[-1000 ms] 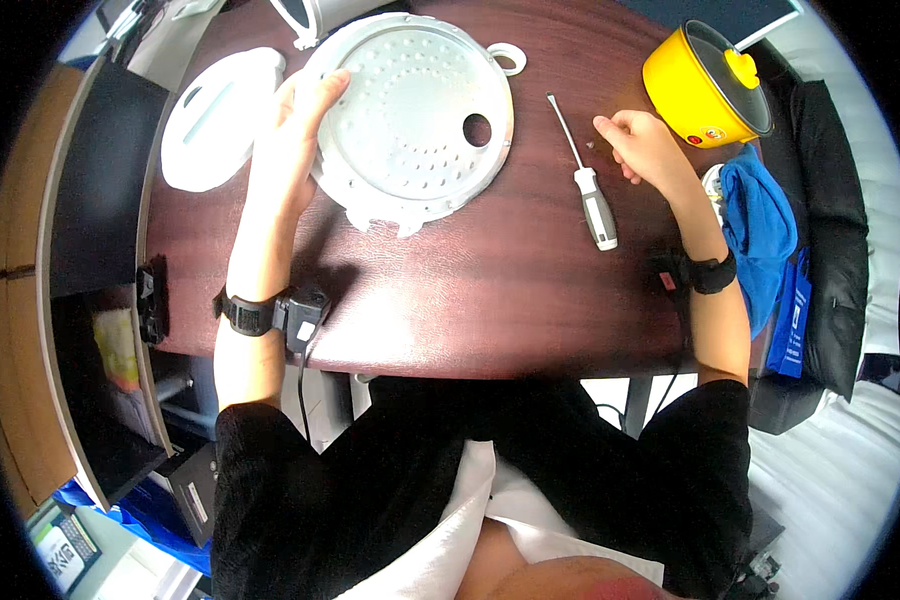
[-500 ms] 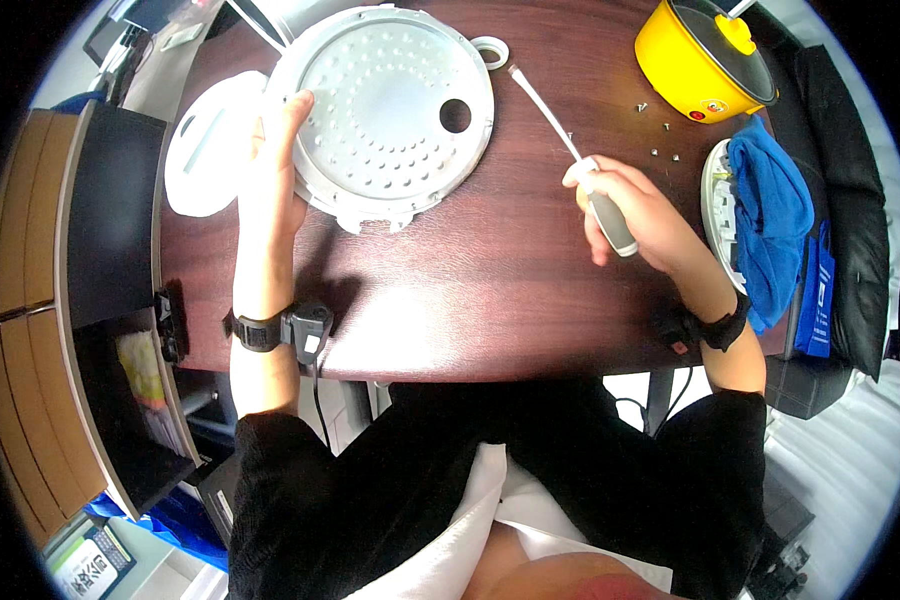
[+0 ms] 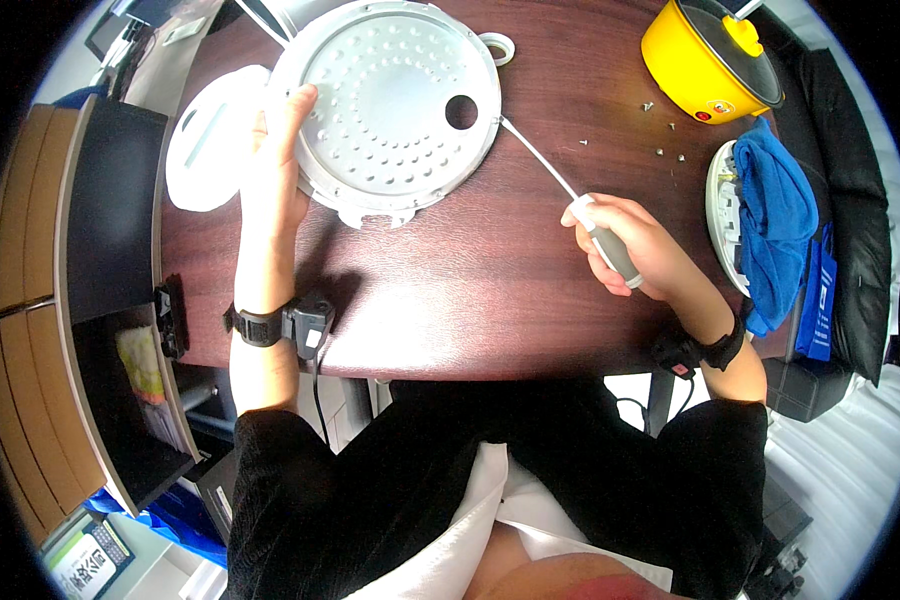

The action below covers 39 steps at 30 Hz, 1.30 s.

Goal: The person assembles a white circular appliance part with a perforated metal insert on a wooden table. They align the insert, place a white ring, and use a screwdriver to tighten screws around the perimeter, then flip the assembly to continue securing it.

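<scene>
A round pale-grey plastic disc (image 3: pixel 385 105) with raised bumps, a dark round hole and small tabs along its rim is tilted up at the left of the table. My left hand (image 3: pixel 282 150) grips its left edge, thumb over the front; the other fingers are mostly hidden. In my right hand (image 3: pixel 638 235) is a screwdriver (image 3: pixel 545 162) with a long thin shaft and a grey-and-white handle. Its tip meets the disc's right rim, just beside the hole. Left of my left hand lies a white oval plastic cover (image 3: pixel 202 160).
Several small screws (image 3: pixel 660 152) are scattered on the dark wooden table (image 3: pixel 450 290). At the far right stands a yellow pot (image 3: pixel 705 70) with a lid. Below it, a blue cloth (image 3: pixel 773 215) partly covers a white plastic part (image 3: pixel 725 210). A white ring (image 3: pixel 505 47) sits behind the disc.
The screwdriver's tip has come down and left from above the table to the disc's right rim. My right hand has dropped slightly toward me. My left hand keeps its grip on the disc.
</scene>
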Each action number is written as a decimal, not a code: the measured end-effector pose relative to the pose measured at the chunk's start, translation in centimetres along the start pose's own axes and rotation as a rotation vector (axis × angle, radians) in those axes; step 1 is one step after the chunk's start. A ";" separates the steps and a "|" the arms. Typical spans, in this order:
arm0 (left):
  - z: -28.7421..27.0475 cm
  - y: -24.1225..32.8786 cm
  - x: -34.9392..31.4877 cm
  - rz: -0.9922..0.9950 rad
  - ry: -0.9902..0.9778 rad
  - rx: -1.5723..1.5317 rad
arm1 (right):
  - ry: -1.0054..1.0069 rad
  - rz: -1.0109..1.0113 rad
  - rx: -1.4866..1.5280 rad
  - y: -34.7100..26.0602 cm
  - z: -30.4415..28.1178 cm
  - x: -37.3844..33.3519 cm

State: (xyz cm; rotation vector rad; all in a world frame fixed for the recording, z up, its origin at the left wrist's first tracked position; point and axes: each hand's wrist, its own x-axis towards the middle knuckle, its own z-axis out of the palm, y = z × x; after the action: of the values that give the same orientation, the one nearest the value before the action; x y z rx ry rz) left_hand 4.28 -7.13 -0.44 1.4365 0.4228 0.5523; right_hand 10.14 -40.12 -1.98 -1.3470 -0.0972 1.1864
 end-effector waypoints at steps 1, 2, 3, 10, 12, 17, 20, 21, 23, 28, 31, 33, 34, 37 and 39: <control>0.0 0.1 0.1 0.004 -0.010 0.006 | 0.005 0.004 0.004 0.1 0.0 0.1; 0.0 0.2 0.2 0.009 -0.019 0.013 | 0.010 0.008 0.008 0.2 0.0 0.1; 0.1 0.2 0.2 0.013 -0.029 0.019 | 0.026 0.013 0.010 0.2 0.0 0.1; 0.3 0.4 -0.4 0.070 0.018 0.058 | 0.045 0.116 0.034 -2.7 1.7 -1.3; 0.2 0.4 -0.9 0.123 -0.014 0.057 | 0.044 0.149 0.043 -3.5 2.5 -1.7; 0.7 1.0 -1.8 0.182 0.011 0.183 | 0.103 0.153 -0.013 -2.6 4.9 -1.8; 0.9 1.0 -2.3 0.244 0.028 0.260 | 0.065 0.159 0.120 -2.2 5.9 -1.6; 1.0 1.0 -2.5 0.267 0.034 0.280 | 0.051 0.150 0.182 -1.9 5.9 -1.5; 1.0 1.0 -2.6 0.267 0.033 0.269 | -0.027 0.136 0.257 -1.8 5.0 -1.7; 1.9 1.6 -3.6 0.346 0.038 0.313 | 0.046 0.131 0.185 -1.7 5.6 -2.0; 1.9 1.5 -3.6 0.398 0.053 0.365 | 0.144 0.141 0.019 -1.3 6.5 -1.1; 1.6 1.4 -3.3 0.377 0.054 0.385 | 0.098 0.099 -0.249 -1.4 4.5 -0.8; 1.3 1.5 -3.3 0.352 0.042 0.363 | 0.067 0.078 -0.391 -1.7 3.4 -0.7; 1.2 1.4 -3.2 0.314 0.010 0.312 | 0.119 -0.018 -0.817 -3.3 1.2 -1.4; 1.4 1.3 -3.1 0.344 0.009 0.294 | 0.173 -0.427 -1.163 -2.4 -1.3 -1.0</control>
State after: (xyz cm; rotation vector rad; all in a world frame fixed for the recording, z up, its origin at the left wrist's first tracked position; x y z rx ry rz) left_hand 2.46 -10.09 0.85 1.8064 0.2705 0.7970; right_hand 11.99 -41.17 -0.02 -2.2586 -1.0182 0.5958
